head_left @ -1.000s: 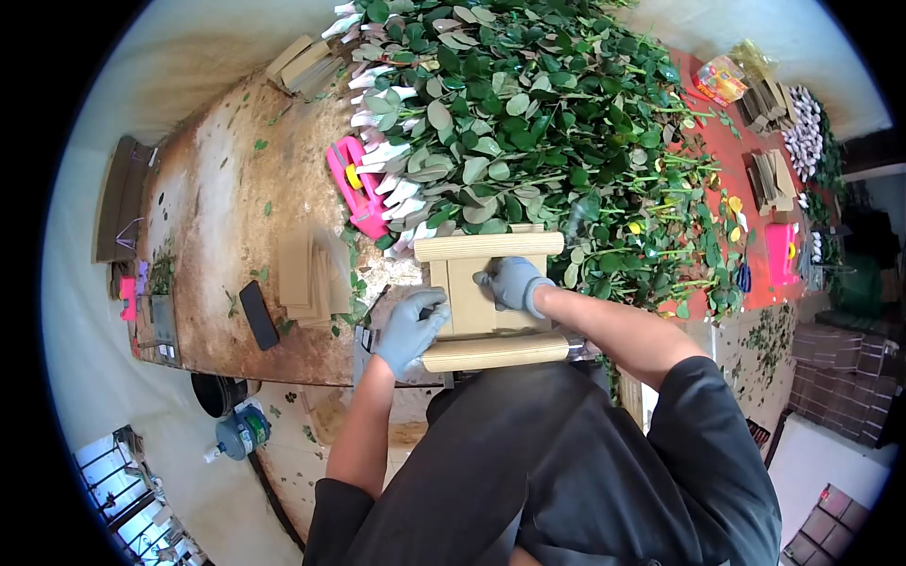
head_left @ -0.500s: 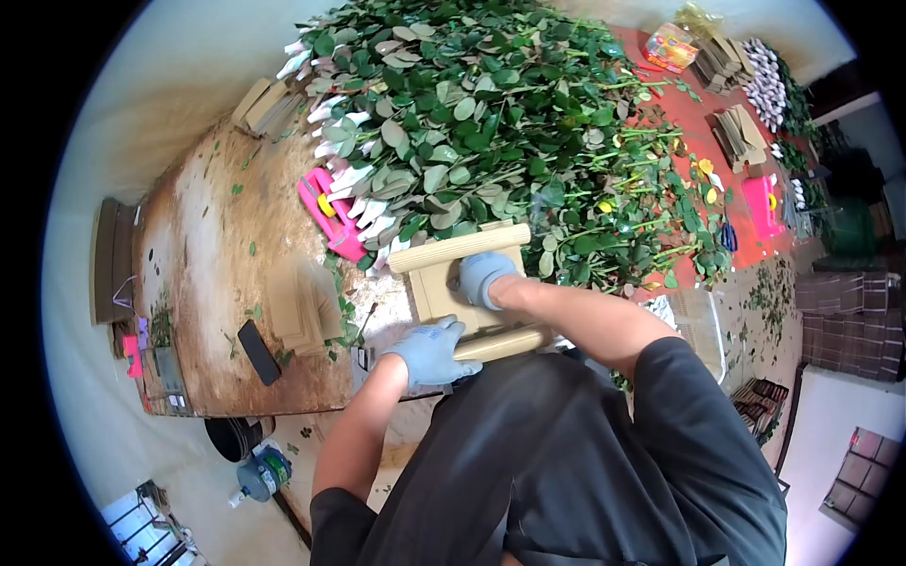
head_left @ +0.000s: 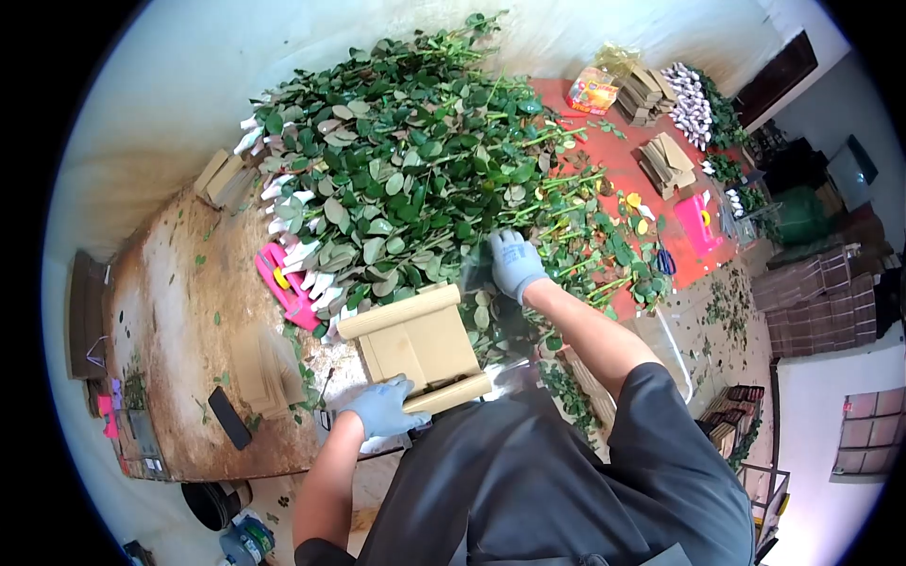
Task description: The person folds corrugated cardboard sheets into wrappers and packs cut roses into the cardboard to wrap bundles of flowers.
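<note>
A corrugated cardboard sheet with rolled edges at its far and near sides lies at the table's front. My left hand, in a grey glove, grips the near rolled edge, thumb on top. My right hand, gloved alike, is beyond the cardboard at the near side of a large heap of leafy rose stems. Its fingers stretch forward over the leaves, and their tips are partly lost among them. White-wrapped flower heads line the heap's left side. Beside them is a pink tool with a yellow part.
On the wooden table lie a stack of cardboard pieces and a black phone. The red surface at right holds folded cardboard, blue-handled scissors, another pink tool and a colourful box.
My right hand has left the cardboard and moved forward to the rose stems. My left hand stays at the cardboard's near roll. The view has shifted and tilted.
</note>
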Tool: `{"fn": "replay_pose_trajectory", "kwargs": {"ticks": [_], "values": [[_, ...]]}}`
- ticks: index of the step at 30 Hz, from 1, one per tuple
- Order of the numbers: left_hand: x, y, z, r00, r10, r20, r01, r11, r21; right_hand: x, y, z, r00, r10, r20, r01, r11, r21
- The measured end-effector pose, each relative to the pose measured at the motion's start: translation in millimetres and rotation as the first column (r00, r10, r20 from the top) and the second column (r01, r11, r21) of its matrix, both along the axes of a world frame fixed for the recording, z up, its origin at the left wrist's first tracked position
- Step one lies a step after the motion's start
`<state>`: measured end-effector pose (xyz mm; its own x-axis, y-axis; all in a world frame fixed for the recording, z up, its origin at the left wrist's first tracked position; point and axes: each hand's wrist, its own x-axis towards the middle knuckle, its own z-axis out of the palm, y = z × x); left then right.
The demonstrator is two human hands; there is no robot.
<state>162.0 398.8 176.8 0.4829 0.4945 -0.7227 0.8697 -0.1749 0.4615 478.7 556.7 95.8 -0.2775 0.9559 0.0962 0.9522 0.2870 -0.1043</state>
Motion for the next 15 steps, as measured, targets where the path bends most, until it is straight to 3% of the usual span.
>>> {"fn": "replay_pose_trajectory", "kwargs": {"ticks": [1,8,12,15], "values": [[-2,-1,-6,1.000,-0.015,-0.003,0.015,0.999,0.028,7,1,-11,0.993,0.023,0.114,-0.016,0.998,-0.061],[-7,-10,-20,0.999,-0.003,0.044,-0.002,0.992,0.125,15,14,-5,0.920,0.169,0.353,-0.117,0.979,-0.164],[-2,-8,-7,0.999,0.027,0.027,-0.031,0.992,0.125,10,25,57,0.923,0.137,0.360,-0.169,0.984,0.059],[0,-6,-4,0.996,-0.038,-0.075,0.041,0.998,0.047,2,32,114,0.906,0.128,0.404,-0.229,0.950,0.212]]}}
